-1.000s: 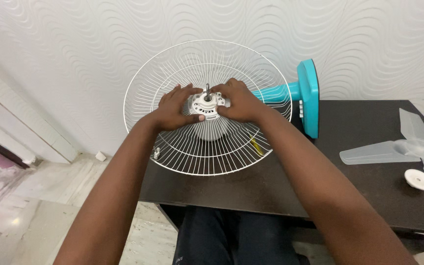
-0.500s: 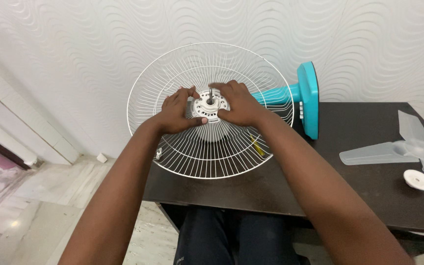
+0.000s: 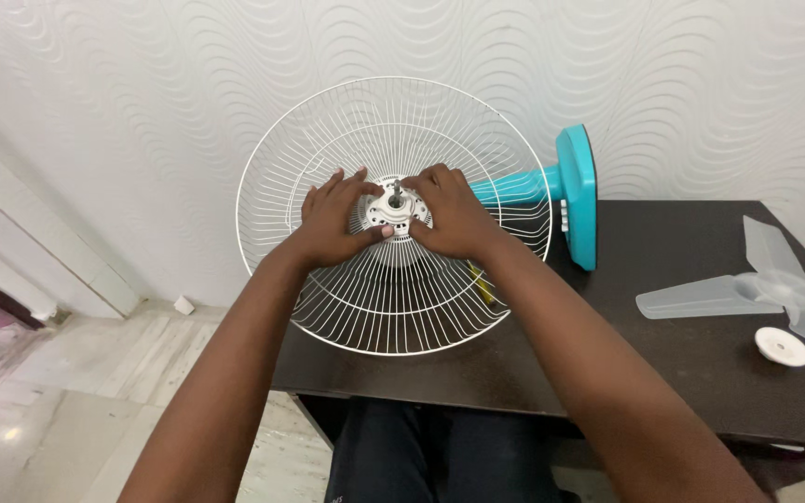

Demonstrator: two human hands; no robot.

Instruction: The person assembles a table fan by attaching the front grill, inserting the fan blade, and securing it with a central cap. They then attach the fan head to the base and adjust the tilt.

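A white wire fan guard [image 3: 347, 307] lies face-up at the left end of a dark table [image 3: 663, 363], mounted on a white motor hub [image 3: 393, 210] with a metal shaft sticking up at its centre. My left hand [image 3: 333, 224] grips the hub's left side, thumb pressed under its rim. My right hand [image 3: 449, 214] holds the hub's right side, fingers curled over the top near the shaft. Behind the guard a teal fan stand and base [image 3: 575, 191] lie on their side.
A translucent three-blade fan propeller [image 3: 757, 289] rests at the table's right, with a small white round cap [image 3: 782, 346] beside it. A yellow-handled tool [image 3: 484, 284] shows through the guard wires. A patterned white wall stands behind; tiled floor lies left.
Both hands have stayed on the hub and shifted their fingers slightly around it. The guard looks tilted a little more toward me, and the view has drifted slightly.
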